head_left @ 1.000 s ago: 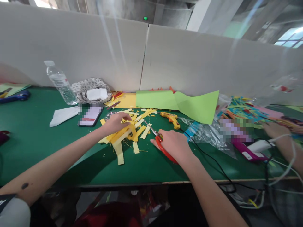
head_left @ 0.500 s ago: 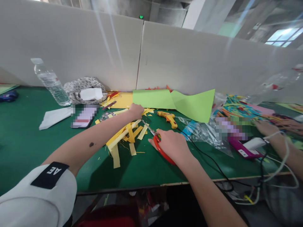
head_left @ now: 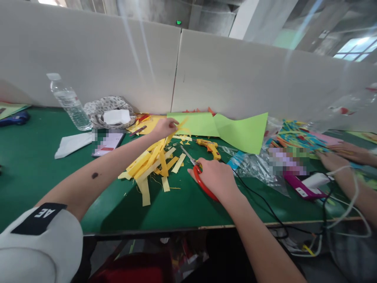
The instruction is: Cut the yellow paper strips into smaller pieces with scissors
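Observation:
Pinched in my left hand (head_left: 165, 128) are yellow paper strips (head_left: 171, 135), lifted above a loose pile of cut yellow paper (head_left: 147, 162) on the green table. My right hand (head_left: 217, 177) grips red-handled scissors (head_left: 203, 185) by the loops. Their blades point up and left, beside the pile's right edge, with no paper visible between them. Just beyond the scissors lies a yellow glue gun (head_left: 209, 147). Light green paper sheets (head_left: 240, 131) lean and curl behind it, close to my left hand.
A water bottle (head_left: 70, 103), a spotted cloth bag (head_left: 101, 112), a phone (head_left: 110, 143) and a white tissue (head_left: 70, 145) occupy the left. At right are crumpled clear plastic (head_left: 262, 169), cables and another person's hands (head_left: 335, 163). A white partition (head_left: 123, 59) stands behind.
My left hand has risen and moved slightly left from the back of the pile, bringing yellow strips up with it. My right hand and the scissors have barely moved.

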Motion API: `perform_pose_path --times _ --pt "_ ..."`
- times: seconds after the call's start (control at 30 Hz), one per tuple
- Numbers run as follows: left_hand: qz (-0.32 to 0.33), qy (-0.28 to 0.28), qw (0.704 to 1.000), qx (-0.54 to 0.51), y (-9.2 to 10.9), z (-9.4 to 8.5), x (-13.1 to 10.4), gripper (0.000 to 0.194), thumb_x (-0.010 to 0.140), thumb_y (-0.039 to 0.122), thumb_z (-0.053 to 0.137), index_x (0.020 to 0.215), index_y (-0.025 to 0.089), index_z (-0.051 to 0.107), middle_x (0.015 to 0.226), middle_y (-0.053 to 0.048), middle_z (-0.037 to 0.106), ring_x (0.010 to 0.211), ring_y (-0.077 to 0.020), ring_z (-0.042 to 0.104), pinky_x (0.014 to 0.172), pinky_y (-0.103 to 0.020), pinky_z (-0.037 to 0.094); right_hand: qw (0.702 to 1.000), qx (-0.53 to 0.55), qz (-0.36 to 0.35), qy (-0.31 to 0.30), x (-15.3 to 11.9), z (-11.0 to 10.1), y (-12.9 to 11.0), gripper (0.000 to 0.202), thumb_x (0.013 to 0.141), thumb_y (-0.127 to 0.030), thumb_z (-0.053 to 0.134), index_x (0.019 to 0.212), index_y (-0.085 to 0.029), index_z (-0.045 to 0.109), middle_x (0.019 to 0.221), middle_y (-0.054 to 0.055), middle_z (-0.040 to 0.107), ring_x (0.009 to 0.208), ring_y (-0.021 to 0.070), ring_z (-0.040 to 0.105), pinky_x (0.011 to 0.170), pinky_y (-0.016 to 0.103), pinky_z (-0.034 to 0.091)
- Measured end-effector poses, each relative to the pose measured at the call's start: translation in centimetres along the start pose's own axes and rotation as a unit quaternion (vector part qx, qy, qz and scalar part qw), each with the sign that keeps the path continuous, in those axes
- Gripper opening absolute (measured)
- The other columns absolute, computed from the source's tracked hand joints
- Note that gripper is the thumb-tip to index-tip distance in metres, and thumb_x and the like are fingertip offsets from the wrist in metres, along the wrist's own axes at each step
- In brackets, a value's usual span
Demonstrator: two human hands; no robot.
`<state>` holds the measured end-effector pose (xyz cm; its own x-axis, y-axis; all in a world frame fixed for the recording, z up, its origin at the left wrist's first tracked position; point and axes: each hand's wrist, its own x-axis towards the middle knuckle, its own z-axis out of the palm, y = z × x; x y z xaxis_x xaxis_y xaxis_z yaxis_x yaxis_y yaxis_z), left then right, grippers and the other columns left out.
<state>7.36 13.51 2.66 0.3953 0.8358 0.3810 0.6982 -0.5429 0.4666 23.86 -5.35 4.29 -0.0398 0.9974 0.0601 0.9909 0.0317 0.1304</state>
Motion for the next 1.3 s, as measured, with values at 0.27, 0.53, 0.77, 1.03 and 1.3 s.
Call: perform_pose_path --times 0.27,0.53,0.77,1.03,1.3 --pt "0.130 0.228 0.962 -0.079 2.2 -8.8 -4.5 0.020 0.080 0.027 0.059 0.096 0.018 0.066 0.093 -0.003 0.067 0.094 -0.0194 0.060 0.092 -0.038 0.040 1.000 0.010 0.023 0.006 0.2 -0.5 0.4 0.037 0.084 -0.053 0.039 0.089 -0.022 0.059 0.073 0.008 0.065 0.067 0.0269 0.064 0.052 0.029 0.035" --pt "0.112 0.026 0.993 -0.029 -3.4 -4.5 -14.9 0.015 0.079 0.032 0.057 0.077 0.030 0.071 0.094 -0.003 0.071 0.090 -0.0219 0.063 0.090 -0.044 0.042 1.000 0.014 0.019 0.015 0.1 0.0 0.0 0.035 0.084 -0.049 0.042 0.091 -0.021 0.062 0.068 0.009 0.064 0.068 0.0260 0.064 0.054 0.029 0.036" --pt "0.012 0.087 0.975 -0.206 -0.6 -2.4 -15.0 0.016 0.074 0.038 0.065 0.077 0.024 0.073 0.073 -0.004 0.064 0.061 -0.0149 0.056 0.058 -0.030 0.047 0.862 0.495 0.032 -0.100 0.9 0.6 -1.5 0.033 0.074 -0.051 0.056 0.088 -0.021 0.058 0.065 0.000 0.065 0.053 0.0150 0.060 0.053 0.027 0.047" --pt "-0.134 -0.062 0.801 -0.581 2.3 -0.9 -16.7 0.011 0.064 0.027 0.076 0.069 0.020 0.069 0.071 0.000 0.070 0.070 -0.0152 0.067 0.073 -0.029 0.053 0.743 0.659 0.101 -0.059 0.4 0.7 -3.9 0.035 0.066 -0.043 0.066 0.089 -0.019 0.054 0.075 0.003 0.066 0.063 0.0157 0.063 0.065 0.031 0.050" --pt "-0.136 -0.210 0.776 -0.579 2.2 -0.9 -17.4 0.020 0.061 0.026 0.078 0.066 0.014 0.063 0.067 -0.003 0.070 0.065 -0.0149 0.067 0.070 -0.030 0.053 0.720 0.684 0.088 0.079 0.0 1.7 -5.2 0.031 0.061 -0.028 0.066 0.088 -0.020 0.051 0.076 -0.003 0.058 0.067 0.0127 0.057 0.068 0.028 0.047"
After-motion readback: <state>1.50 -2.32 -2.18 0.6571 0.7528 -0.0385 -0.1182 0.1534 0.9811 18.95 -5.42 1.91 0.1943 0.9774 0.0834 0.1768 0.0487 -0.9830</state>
